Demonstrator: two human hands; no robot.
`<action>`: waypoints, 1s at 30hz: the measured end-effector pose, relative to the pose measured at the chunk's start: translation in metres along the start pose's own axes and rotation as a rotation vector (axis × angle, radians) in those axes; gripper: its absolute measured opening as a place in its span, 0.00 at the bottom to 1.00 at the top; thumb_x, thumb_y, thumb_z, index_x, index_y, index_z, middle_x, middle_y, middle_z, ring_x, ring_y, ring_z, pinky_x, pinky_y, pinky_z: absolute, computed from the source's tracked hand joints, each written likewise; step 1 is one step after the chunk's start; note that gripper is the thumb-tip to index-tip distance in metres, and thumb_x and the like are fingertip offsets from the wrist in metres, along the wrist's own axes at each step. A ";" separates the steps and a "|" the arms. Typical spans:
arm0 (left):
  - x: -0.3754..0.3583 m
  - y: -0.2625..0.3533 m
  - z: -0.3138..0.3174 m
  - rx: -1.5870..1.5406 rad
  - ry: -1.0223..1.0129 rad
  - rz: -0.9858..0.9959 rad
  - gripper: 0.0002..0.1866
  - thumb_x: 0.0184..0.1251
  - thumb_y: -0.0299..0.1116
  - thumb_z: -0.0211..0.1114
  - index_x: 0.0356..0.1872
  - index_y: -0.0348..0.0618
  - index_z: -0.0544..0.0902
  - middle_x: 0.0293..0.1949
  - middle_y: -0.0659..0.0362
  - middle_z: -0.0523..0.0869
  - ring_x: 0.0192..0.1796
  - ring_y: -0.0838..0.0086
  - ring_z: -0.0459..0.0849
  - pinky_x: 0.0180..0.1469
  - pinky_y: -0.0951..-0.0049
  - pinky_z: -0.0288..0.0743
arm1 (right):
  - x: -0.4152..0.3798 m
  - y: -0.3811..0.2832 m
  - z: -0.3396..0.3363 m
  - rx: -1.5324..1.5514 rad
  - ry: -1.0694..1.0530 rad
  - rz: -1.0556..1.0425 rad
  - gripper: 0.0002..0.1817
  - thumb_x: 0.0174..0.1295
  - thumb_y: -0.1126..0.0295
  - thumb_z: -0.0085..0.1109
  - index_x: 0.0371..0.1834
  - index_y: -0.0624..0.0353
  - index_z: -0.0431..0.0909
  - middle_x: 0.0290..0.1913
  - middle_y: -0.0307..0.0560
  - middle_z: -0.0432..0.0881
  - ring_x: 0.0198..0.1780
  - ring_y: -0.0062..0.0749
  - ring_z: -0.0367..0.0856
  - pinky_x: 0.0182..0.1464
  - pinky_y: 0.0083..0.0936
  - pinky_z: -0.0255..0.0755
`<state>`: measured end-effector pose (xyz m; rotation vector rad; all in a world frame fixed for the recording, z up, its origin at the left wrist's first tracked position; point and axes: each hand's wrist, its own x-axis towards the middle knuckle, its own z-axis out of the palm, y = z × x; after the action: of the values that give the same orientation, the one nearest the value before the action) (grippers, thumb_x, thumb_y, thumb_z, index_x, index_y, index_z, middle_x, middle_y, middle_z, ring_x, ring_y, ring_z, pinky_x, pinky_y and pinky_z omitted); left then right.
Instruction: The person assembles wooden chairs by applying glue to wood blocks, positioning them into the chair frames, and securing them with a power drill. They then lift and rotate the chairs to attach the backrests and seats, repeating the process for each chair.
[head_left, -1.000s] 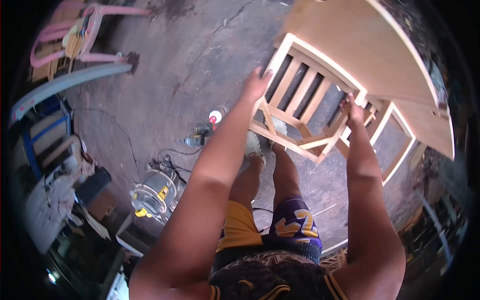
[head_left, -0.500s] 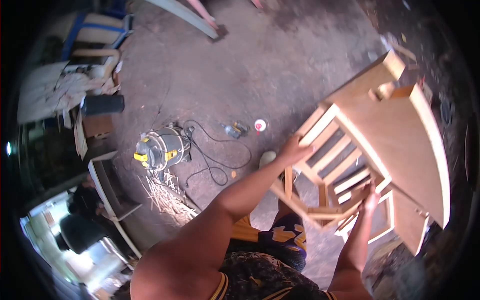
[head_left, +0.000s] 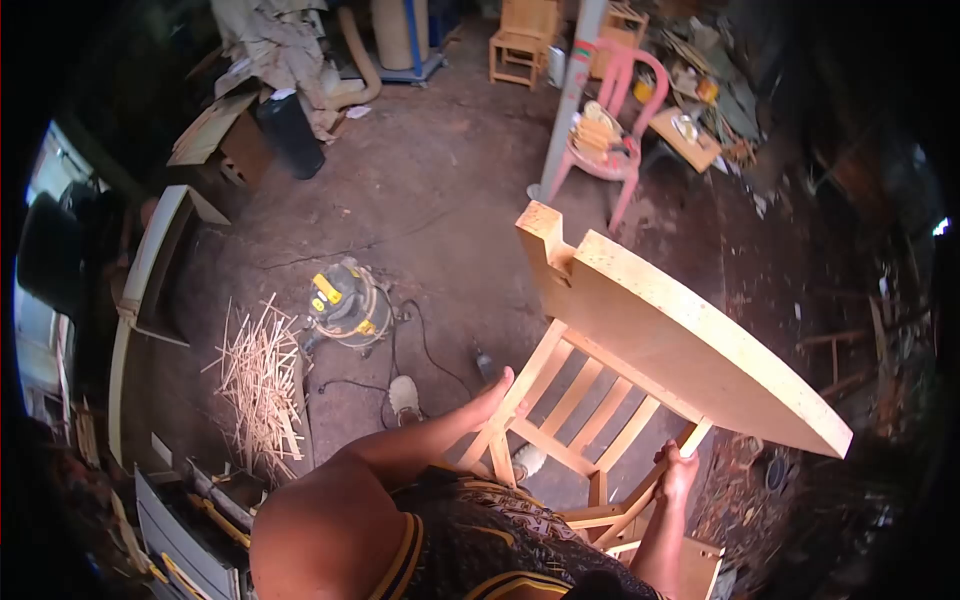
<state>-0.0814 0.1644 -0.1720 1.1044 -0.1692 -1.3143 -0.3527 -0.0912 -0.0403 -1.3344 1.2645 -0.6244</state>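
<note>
A pale wooden furniture piece is in front of my body in the head view. It has a slatted frame (head_left: 551, 441) joined to a broad panel (head_left: 640, 330) with a thick curved edge and a notch near its far end. My left hand (head_left: 492, 400) grips the frame's left rail, thumb pointing up. Around the right side rail, close below the panel, the fingers of my right hand (head_left: 677, 472) are closed. The piece is tilted, with the panel uppermost and away from me. Floor shows between the slats. The frame's lower end is partly hidden by my body.
A vacuum cleaner (head_left: 348, 303) with its dark cord stands ahead to the left, beside a heap of thin wood sticks (head_left: 262, 385). Farther off are a grey post (head_left: 573, 110), a pink plastic chair (head_left: 628, 160) bearing wooden pieces, and a small wooden chair (head_left: 522, 45).
My view has swung to the right and up, bringing the pink chair into sight. The wooden piece has turned so its curved edge faces upward. Both hands keep hold of it.
</note>
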 end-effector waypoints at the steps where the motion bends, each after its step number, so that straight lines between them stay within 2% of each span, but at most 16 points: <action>1: -0.013 0.014 -0.022 -0.110 0.009 -0.059 0.44 0.65 0.72 0.31 0.52 0.38 0.75 0.33 0.57 0.81 0.41 0.70 0.82 0.52 0.69 0.75 | -0.008 -0.018 0.028 -0.005 -0.045 -0.016 0.06 0.60 0.76 0.58 0.36 0.60 0.70 0.25 0.39 0.74 0.24 0.24 0.73 0.28 0.24 0.69; 3: -0.050 0.056 -0.062 -0.144 -0.026 -0.036 0.47 0.63 0.74 0.29 0.58 0.38 0.72 0.36 0.53 0.83 0.44 0.65 0.83 0.55 0.63 0.75 | -0.041 -0.052 0.083 -0.017 -0.086 -0.043 0.06 0.59 0.76 0.58 0.35 0.60 0.69 0.25 0.39 0.73 0.24 0.24 0.73 0.28 0.24 0.69; 6: -0.085 0.116 -0.128 -0.213 0.069 0.018 0.49 0.59 0.78 0.30 0.47 0.36 0.77 0.35 0.52 0.83 0.37 0.68 0.83 0.45 0.68 0.78 | -0.064 -0.097 0.178 -0.089 -0.168 -0.137 0.07 0.57 0.78 0.57 0.34 0.60 0.68 0.24 0.38 0.72 0.24 0.24 0.73 0.27 0.23 0.70; 9: -0.110 0.162 -0.198 -0.194 0.071 0.125 0.54 0.54 0.81 0.29 0.52 0.35 0.75 0.39 0.48 0.84 0.41 0.62 0.84 0.48 0.64 0.78 | -0.075 -0.127 0.261 -0.096 -0.259 -0.231 0.06 0.57 0.79 0.57 0.34 0.61 0.69 0.25 0.39 0.73 0.24 0.23 0.73 0.27 0.22 0.68; 11: -0.148 0.204 -0.236 -0.263 0.042 0.114 0.61 0.49 0.84 0.22 0.57 0.32 0.72 0.45 0.43 0.83 0.48 0.56 0.83 0.55 0.59 0.75 | -0.105 -0.168 0.312 -0.106 -0.332 -0.274 0.06 0.55 0.79 0.55 0.35 0.60 0.69 0.26 0.39 0.72 0.25 0.25 0.72 0.29 0.24 0.69; 12: -0.161 0.226 -0.248 -0.324 0.019 0.156 0.61 0.45 0.86 0.25 0.57 0.34 0.72 0.46 0.42 0.82 0.49 0.55 0.83 0.53 0.60 0.76 | -0.108 -0.179 0.335 -0.104 -0.386 -0.289 0.07 0.55 0.79 0.55 0.35 0.61 0.69 0.27 0.38 0.72 0.25 0.24 0.72 0.29 0.23 0.69; 13: -0.174 0.250 -0.258 -0.363 0.016 0.221 0.58 0.51 0.84 0.28 0.58 0.36 0.71 0.51 0.45 0.80 0.52 0.57 0.81 0.54 0.58 0.76 | -0.106 -0.183 0.358 -0.052 -0.416 -0.296 0.09 0.53 0.81 0.55 0.37 0.61 0.70 0.27 0.38 0.72 0.25 0.23 0.71 0.29 0.24 0.69; 15: -0.192 0.306 -0.265 -0.415 0.231 0.508 0.52 0.57 0.80 0.35 0.59 0.38 0.70 0.55 0.51 0.78 0.54 0.60 0.79 0.56 0.59 0.75 | -0.096 -0.189 0.395 -0.083 -0.522 -0.330 0.12 0.58 0.78 0.56 0.45 0.63 0.73 0.36 0.42 0.78 0.35 0.27 0.77 0.37 0.26 0.74; 16: -0.182 0.312 -0.302 -0.592 0.144 0.585 0.49 0.59 0.79 0.38 0.58 0.39 0.71 0.55 0.53 0.79 0.54 0.61 0.78 0.57 0.59 0.74 | -0.087 -0.184 0.412 -0.072 -0.522 -0.327 0.12 0.58 0.78 0.56 0.45 0.63 0.73 0.36 0.42 0.78 0.35 0.27 0.77 0.37 0.26 0.74; 17: -0.167 0.310 -0.353 -0.772 0.053 0.659 0.46 0.61 0.77 0.41 0.58 0.41 0.71 0.55 0.56 0.79 0.54 0.62 0.78 0.57 0.59 0.74 | -0.073 -0.176 0.428 -0.020 -0.605 -0.344 0.17 0.63 0.73 0.54 0.54 0.63 0.70 0.48 0.45 0.76 0.48 0.31 0.74 0.49 0.28 0.72; 18: -0.151 0.310 -0.404 -0.706 0.193 0.771 0.49 0.58 0.78 0.45 0.62 0.40 0.69 0.59 0.53 0.76 0.57 0.62 0.76 0.59 0.59 0.72 | -0.058 -0.171 0.446 0.029 -0.687 -0.361 0.22 0.68 0.67 0.52 0.63 0.64 0.68 0.60 0.49 0.74 0.61 0.35 0.71 0.61 0.30 0.69; 19: -0.142 0.315 -0.438 -0.639 0.335 0.882 0.52 0.55 0.79 0.48 0.65 0.39 0.67 0.63 0.49 0.73 0.60 0.61 0.75 0.62 0.59 0.71 | -0.040 -0.172 0.466 -0.050 -0.728 -0.413 0.21 0.69 0.67 0.53 0.62 0.64 0.68 0.59 0.45 0.74 0.58 0.29 0.73 0.60 0.29 0.70; 20: -0.151 0.331 -0.446 -0.636 0.341 0.887 0.52 0.55 0.79 0.48 0.65 0.39 0.67 0.63 0.49 0.73 0.60 0.61 0.75 0.62 0.59 0.71 | -0.033 -0.178 0.488 -0.143 -0.697 -0.463 0.23 0.70 0.62 0.52 0.63 0.64 0.68 0.61 0.48 0.74 0.61 0.32 0.72 0.63 0.31 0.67; 22: -0.187 0.368 -0.434 -0.596 0.035 0.613 0.51 0.56 0.78 0.48 0.64 0.40 0.68 0.61 0.50 0.75 0.57 0.61 0.77 0.60 0.60 0.72 | -0.022 -0.186 0.527 -0.230 -0.677 -0.500 0.26 0.70 0.57 0.51 0.64 0.63 0.68 0.63 0.51 0.73 0.64 0.34 0.70 0.67 0.33 0.64; 25: -0.230 0.444 -0.355 -0.614 0.224 0.436 0.50 0.58 0.77 0.46 0.65 0.39 0.68 0.59 0.49 0.76 0.54 0.61 0.79 0.58 0.61 0.74 | 0.015 -0.209 0.584 -0.178 -0.762 -0.442 0.26 0.70 0.56 0.51 0.64 0.63 0.68 0.63 0.51 0.73 0.64 0.34 0.70 0.67 0.33 0.64; 30: -0.110 0.529 -0.392 -0.491 0.231 0.421 0.51 0.58 0.77 0.46 0.65 0.39 0.68 0.60 0.49 0.76 0.55 0.61 0.79 0.58 0.61 0.73 | 0.125 -0.262 0.675 -0.072 -0.839 -0.331 0.27 0.70 0.55 0.51 0.65 0.62 0.68 0.63 0.51 0.73 0.63 0.34 0.71 0.67 0.34 0.64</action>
<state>0.5016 0.3940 0.0576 0.7381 0.0894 -0.7844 0.3766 -0.0215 0.0148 -1.6340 0.3912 -0.1814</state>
